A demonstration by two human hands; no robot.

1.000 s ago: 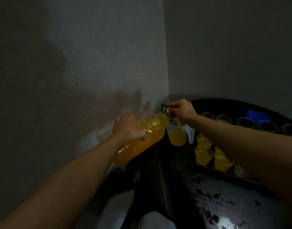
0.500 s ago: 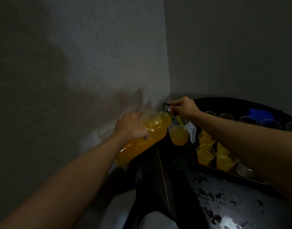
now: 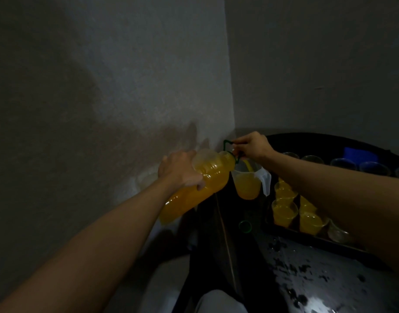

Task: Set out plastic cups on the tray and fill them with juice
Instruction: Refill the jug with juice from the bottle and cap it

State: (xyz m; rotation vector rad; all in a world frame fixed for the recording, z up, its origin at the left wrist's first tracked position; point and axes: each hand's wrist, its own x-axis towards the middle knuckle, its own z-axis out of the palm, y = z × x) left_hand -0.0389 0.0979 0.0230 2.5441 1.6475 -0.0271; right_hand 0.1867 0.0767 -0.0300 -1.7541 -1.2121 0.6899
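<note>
Tilted juice bottle [image 3: 200, 188] pours into jug [image 3: 248, 186] beside filled cups [image 3: 284, 211].

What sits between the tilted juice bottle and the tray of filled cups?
Head view: a clear, part-filled jug lies between bottle and tray.

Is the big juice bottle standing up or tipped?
Tipped: the bottle lies slanted in the left hand, its neck over the jug, juice streaming out.
</note>
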